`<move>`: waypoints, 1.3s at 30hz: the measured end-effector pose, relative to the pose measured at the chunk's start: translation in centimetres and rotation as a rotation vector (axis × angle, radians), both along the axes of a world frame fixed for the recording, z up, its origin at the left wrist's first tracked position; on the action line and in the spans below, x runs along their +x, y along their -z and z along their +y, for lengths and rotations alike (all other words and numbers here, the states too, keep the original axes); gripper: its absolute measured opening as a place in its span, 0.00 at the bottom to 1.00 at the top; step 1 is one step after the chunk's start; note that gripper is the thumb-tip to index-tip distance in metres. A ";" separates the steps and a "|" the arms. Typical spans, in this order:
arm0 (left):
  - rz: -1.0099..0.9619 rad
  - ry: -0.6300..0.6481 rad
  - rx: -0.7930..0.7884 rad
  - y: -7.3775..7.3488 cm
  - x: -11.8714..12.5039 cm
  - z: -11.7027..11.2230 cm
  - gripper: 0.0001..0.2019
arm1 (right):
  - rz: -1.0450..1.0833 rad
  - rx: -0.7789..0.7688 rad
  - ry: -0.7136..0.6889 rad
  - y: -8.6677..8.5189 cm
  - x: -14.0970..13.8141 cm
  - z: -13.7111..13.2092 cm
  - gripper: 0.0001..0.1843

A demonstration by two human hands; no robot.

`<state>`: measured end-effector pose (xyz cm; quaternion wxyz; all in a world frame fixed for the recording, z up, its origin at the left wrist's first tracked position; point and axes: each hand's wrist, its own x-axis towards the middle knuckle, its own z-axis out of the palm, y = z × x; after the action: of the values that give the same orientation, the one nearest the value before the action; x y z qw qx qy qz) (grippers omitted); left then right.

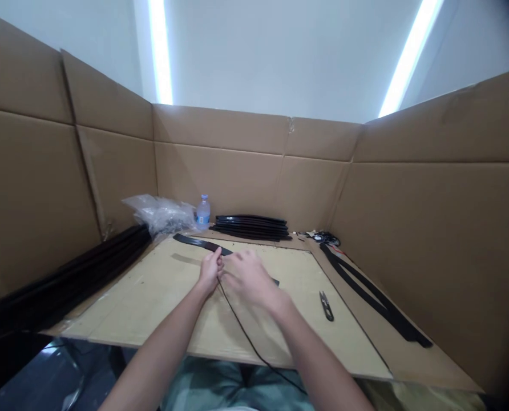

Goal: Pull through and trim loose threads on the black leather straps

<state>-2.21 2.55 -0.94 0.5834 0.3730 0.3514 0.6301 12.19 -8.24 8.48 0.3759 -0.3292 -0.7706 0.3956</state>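
A glossy black strip [197,242] is held above the board, slanting from upper left down to the right. My left hand [211,269] is closed on it near the middle, thumb on top. Close beside it, my right hand [251,277] is smeared by motion and covers part of the strip, whose other end shows past that hand. A thin black cord [237,319] runs down from between the hands, over the board's front edge toward my lap. How the cord joins the strip is hidden by the fingers.
Thread snips [326,306] lie on the pale board [152,302] at right. Black strips [374,291] lie beyond them. At the back are stacked black strips [252,226], a bottle [203,212] and plastic bags [162,212]. Long black pieces [75,274] line the left; cardboard walls [220,171] surround the table.
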 end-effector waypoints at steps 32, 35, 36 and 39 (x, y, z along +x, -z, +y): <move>0.046 0.278 0.017 0.8 1.1 1.7 0.22 | 0.103 -0.511 0.163 8.3 7.8 6.3 0.26; 0.041 0.262 0.027 0.9 1.1 1.6 0.22 | 0.078 -0.481 0.159 8.1 7.7 6.1 0.24; 0.043 0.256 0.033 0.9 1.2 1.6 0.22 | 0.073 -0.473 0.146 8.0 7.6 6.0 0.22; 0.060 0.243 0.050 0.9 1.3 1.5 0.21 | 0.067 -0.468 0.091 7.8 7.3 5.8 0.17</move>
<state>-0.90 4.06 -1.84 0.6352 0.4460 0.3051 0.5518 19.52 -2.45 0.70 0.3322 -0.4286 -0.6293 0.5567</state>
